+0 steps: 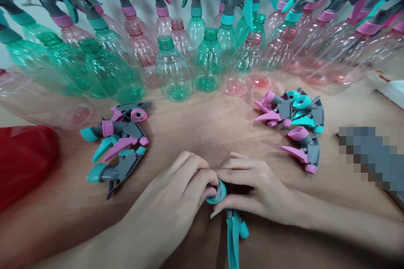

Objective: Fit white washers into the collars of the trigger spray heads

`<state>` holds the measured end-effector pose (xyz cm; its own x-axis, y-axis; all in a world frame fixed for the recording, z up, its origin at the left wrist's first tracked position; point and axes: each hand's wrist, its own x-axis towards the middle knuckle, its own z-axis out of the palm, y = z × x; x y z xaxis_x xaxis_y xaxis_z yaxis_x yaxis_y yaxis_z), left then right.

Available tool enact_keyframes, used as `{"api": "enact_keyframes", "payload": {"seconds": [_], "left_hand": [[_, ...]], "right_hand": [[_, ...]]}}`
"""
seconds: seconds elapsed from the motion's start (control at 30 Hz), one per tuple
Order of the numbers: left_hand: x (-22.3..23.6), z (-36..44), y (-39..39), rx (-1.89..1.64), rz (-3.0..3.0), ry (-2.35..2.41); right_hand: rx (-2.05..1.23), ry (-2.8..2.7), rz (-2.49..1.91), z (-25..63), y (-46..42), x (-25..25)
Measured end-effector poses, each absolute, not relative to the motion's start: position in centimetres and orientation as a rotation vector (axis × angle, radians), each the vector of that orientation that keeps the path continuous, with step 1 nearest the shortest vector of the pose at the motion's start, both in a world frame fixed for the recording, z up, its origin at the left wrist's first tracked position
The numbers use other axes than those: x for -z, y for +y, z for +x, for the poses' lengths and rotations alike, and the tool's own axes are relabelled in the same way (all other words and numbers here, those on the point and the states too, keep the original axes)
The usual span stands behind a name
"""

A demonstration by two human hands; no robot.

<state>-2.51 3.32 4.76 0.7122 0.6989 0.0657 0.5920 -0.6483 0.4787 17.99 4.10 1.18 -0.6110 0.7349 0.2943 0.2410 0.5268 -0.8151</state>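
Note:
At the front middle of the table, a teal and grey trigger spray head (232, 235) lies between my hands, its teal collar (221, 193) tilted up and its trigger pointing toward me. My left hand (186, 187) has its thumb and forefinger pinched at the collar's opening; whether a small part is between them is hidden. Around the collar's other side, my right hand (252, 180) grips the spray head with thumb and fingers. Loose spray heads lie in a pile on the left (123, 138) and another pile on the right (296, 122).
Clear green and pink bottles stand along the back, some open like the green bottle (209, 61), others topped with spray heads. A pink bottle (41, 101) lies at the left. Red material (25, 159) is at the left edge, a pixelated dark object (375, 159) at the right.

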Motion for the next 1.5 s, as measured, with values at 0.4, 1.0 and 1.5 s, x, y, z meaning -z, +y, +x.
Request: {"api": "enact_keyframes", "payload": {"seconds": [0.4, 1.0, 1.5], "left_hand": [[-4.8, -2.0, 3.2, -0.364, 2.531, 1.029], [-7.0, -3.0, 5.5, -0.169, 2.255, 0.820], [-6.7, -3.3, 5.1, -0.326, 2.324, 0.752]], "right_hand": [[-0.991, -2.115, -0.754, 18.0, 3.9, -0.9], [-1.021, -2.137, -0.705, 18.0, 4.0, -0.9], [-1.010, -2.127, -0.683, 18.2, 4.1, -0.8]]}}
